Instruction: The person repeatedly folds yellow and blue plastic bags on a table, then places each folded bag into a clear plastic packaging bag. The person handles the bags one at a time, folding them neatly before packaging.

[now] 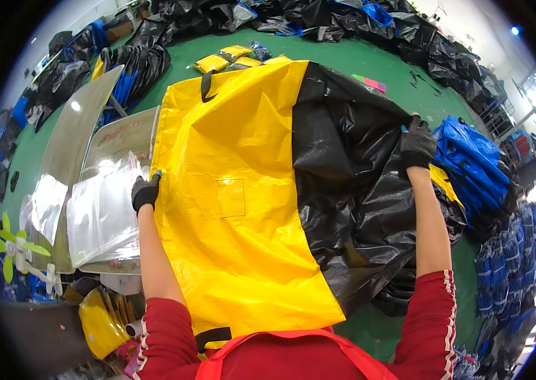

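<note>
A large yellow and black woven plastic bag (pixel 236 145) is spread out in front of me. Its left part is yellow with a stitched square patch, and its right part is black and creased. Black strap pieces show at its top and bottom left. My left hand (pixel 146 191), in a dark glove, pinches the yellow left edge. Farther right and higher, my right hand (pixel 419 144), in a dark grey glove, grips the upper right edge of the black part. The bag's underside is hidden.
Clear plastic sleeves (pixel 103 215) lie on a table (pixel 119 142) at left, near a green-bladed fan (pixel 11 246). Folded yellow packs (pixel 212 63) lie on the green floor (pixel 185 47) beyond. Blue bags (pixel 471 158) are heaped at right, with blue bundles (pixel 509 259) below. Black bags (pixel 204 22) line the back.
</note>
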The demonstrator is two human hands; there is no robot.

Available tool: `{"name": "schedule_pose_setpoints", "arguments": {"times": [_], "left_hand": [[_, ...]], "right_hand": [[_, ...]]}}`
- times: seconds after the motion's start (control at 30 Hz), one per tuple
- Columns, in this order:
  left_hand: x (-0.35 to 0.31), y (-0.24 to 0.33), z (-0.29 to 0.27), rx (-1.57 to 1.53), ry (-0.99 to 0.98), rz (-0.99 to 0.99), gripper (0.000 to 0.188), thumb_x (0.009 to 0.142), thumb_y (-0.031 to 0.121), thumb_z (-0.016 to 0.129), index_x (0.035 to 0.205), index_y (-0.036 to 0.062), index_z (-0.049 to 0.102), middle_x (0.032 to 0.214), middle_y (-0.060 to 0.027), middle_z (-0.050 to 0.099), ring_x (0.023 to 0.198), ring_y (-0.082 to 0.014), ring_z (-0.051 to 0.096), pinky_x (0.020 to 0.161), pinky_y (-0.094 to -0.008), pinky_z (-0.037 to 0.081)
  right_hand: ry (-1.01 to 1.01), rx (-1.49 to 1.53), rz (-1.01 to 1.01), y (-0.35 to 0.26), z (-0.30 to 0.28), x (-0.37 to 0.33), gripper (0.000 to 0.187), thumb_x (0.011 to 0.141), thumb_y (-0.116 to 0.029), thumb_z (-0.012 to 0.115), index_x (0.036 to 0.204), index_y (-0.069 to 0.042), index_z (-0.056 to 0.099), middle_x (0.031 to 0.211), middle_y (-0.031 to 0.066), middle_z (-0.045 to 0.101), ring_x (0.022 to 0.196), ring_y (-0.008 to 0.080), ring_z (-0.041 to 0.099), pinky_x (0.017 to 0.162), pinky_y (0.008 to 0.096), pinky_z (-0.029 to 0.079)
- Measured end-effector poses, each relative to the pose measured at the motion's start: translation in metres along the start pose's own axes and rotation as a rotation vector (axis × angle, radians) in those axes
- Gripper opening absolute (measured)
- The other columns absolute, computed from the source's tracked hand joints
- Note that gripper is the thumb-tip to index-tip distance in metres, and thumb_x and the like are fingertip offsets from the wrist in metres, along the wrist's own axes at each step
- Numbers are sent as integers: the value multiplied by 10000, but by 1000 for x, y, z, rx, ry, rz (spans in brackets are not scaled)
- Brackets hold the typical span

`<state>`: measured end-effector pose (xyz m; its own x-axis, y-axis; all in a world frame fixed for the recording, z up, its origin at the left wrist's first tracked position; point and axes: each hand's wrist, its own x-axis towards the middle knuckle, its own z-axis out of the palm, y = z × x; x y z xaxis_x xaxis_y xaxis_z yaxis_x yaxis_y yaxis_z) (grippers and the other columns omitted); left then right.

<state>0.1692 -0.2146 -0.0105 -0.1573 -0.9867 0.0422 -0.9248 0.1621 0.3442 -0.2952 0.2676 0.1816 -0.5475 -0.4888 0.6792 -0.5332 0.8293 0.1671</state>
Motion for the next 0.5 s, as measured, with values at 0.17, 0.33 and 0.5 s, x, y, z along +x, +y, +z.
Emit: {"name": "schedule_pose_setpoints", "arguments": {"times": [0.17, 0.33, 0.5], "left_hand": [[-9, 5, 17, -460, -99, 159, 464, 812, 429, 684, 1003, 6, 684, 874, -244, 683, 802, -404, 657, 715, -441, 508], [-34, 11, -3, -193, 385, 109, 430, 941, 461, 503, 1152, 92, 564, 789, -224, 667, 718, -438, 627, 610, -521, 467], [-28, 3, -6, -66, 326, 131, 474, 900, 451, 566, 1189, 76, 544, 1078, -233, 639, 976, -407, 619, 824, -494, 485]], "right_hand": [[-232, 396, -195, -89, -44, -17, 533, 896, -263, 496, 1378, -44, 433, 1197, 231, 573, 1077, 390, 562, 979, 463, 406], [-607, 253, -180, -81, 10, -80, 757, 878, -505, 551, 1402, 13, 376, 1321, 259, 480, 1248, 402, 447, 1072, 466, 330], [-530, 414, -186, -40, 47, -130, 689, 862, -466, 599, 1344, 7, 460, 1329, 256, 488, 1242, 401, 461, 1053, 449, 375]]}}
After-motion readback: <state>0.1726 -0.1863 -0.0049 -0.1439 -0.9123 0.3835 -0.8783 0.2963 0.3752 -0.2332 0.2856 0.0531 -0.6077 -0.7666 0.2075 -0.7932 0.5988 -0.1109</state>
